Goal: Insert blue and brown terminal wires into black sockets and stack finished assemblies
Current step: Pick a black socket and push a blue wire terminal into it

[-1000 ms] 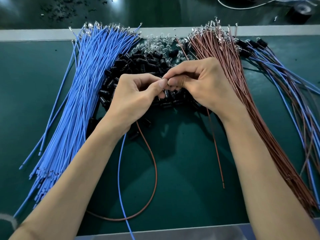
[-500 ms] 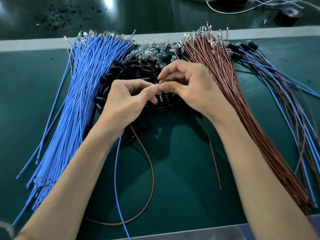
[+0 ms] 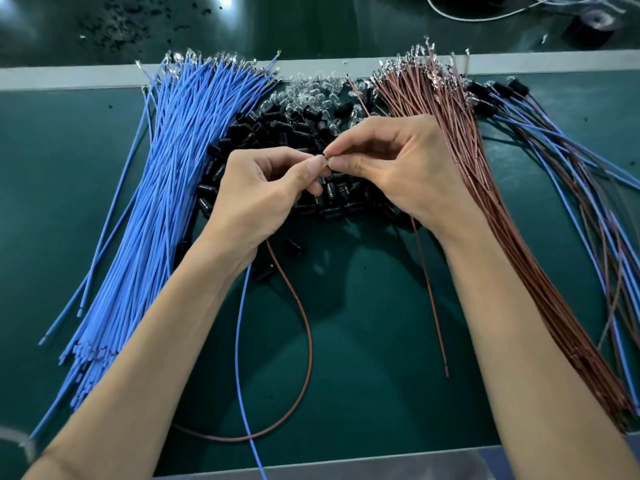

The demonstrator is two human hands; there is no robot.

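My left hand (image 3: 263,192) and my right hand (image 3: 398,171) meet fingertip to fingertip over the pile of black sockets (image 3: 277,133). My left hand grips a blue wire (image 3: 238,341) and a looping brown wire (image 3: 309,341), both trailing from under the palm toward me. My right hand pinches another brown wire (image 3: 429,289), which hangs down to the mat. A small part (image 3: 323,162) shows between the fingertips; what it is I cannot tell. A blue wire bundle (image 3: 166,188) lies to the left and a brown wire bundle (image 3: 485,209) to the right.
Clear bulbs (image 3: 311,91) lie behind the sockets. Finished assemblies (image 3: 554,157) with black sockets and blue and brown wires fan out at the far right. The green mat (image 3: 374,341) ends at a grey front edge (image 3: 346,462). A black tape roll (image 3: 594,27) sits beyond the bench.
Both hands stay pinched together over the sockets. The brown wire in my right hand hangs about as before; only the head view has shifted slightly.
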